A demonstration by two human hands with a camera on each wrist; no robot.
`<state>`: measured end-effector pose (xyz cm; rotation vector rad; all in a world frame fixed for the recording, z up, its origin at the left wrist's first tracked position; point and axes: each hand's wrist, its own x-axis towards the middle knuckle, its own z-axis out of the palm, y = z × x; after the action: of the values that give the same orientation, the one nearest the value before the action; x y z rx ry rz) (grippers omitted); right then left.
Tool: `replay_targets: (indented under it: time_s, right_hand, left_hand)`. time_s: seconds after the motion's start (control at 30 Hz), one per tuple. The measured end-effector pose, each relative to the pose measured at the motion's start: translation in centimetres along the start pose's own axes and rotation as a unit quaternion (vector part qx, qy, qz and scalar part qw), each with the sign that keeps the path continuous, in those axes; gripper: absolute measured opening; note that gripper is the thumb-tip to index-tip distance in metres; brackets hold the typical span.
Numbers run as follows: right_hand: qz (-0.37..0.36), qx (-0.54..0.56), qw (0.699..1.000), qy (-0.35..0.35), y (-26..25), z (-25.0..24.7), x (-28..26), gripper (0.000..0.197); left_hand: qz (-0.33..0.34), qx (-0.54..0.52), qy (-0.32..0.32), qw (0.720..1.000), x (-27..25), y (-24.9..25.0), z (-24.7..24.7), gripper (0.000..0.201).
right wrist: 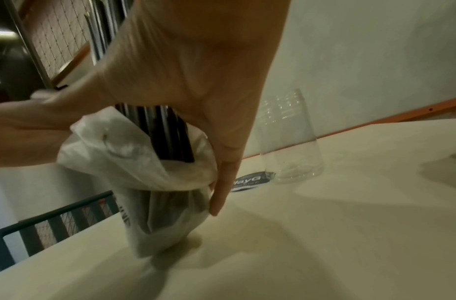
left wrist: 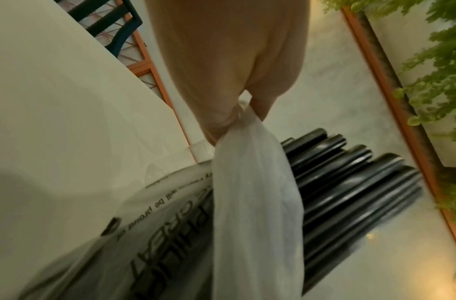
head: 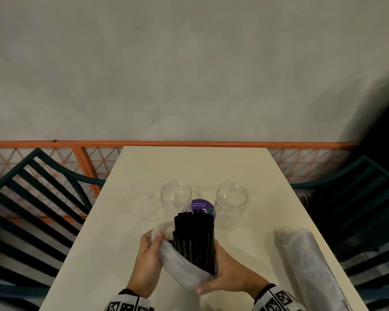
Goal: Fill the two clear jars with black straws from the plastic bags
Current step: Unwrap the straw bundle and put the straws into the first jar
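From the head view, low in the centre of the frame, the left hand (head: 147, 259) is pinching the rolled-down mouth of a plastic bag (head: 180, 263) between thumb and fingers, probably to keep the film off the bundle. The right hand (head: 228, 274) is wrapping round the lower part of the bag with its thumb across the near side, which looks meant to steady the weight. The black straws (head: 194, 239) are sticking out of the bag and pointing up the frame toward the two clear jars. The left jar (head: 176, 196) and the right jar (head: 231, 204) are standing open and empty just above the bundle, with a purple sticker (head: 200, 205) on the table (head: 267, 176) between them. A second bag (head: 310, 265) is lying at the lower right of the frame, apart from both hands.

From the left wrist view, the fingers (left wrist: 231, 113) are gathering a twisted strip of the white film at the frame's centre, and the straw ends are fanning out toward the right.

From the right wrist view, the open palm and one straight finger (right wrist: 225, 178) are lying along the bag's side at the centre, while the bag's foot is resting on the table, so the table seems to be carrying the load. One jar (right wrist: 290, 146) is standing at the right, clear of the hand.
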<state>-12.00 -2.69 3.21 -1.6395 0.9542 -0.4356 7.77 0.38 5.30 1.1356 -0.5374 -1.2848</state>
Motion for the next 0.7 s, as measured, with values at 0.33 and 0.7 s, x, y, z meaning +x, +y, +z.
replay_targets:
  time_s: [0.33, 0.7]
  right_hand:
    - [-0.005, -0.19, 0.981, 0.03, 0.5, -2.6, -1.2, 0.061]
    - [0.096, 0.005, 0.966, 0.241, 1.2, -2.3, -1.0, 0.025]
  left_hand:
    - [0.035, 0.154, -0.143, 0.977, -0.4, 1.1, -2.7, 0.058]
    - [0.155, 0.325, -0.017, 0.933, -1.4, 0.0, -0.7, 0.04]
